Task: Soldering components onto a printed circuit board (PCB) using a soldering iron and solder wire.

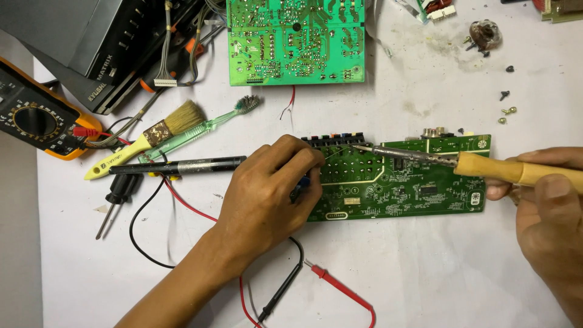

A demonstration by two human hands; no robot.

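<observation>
The right hand grips a wooden-handled soldering iron, tip on the dark green circuit board, while the left hand pinches thin solder wire beside it.

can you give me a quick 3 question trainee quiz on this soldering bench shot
1. True or false: the right hand holds the wooden-handled soldering iron over the dark green rectangular circuit board.
2. Which lies nearest the left hand?
A. yellow-handled bristle paintbrush
B. black cylindrical pen-like tool
C. orange-and-black multimeter
3. Fill in: the brass screws lie on the white table cover, beyond the board's ____ end.

Key:
1. True
2. B
3. right
</observation>
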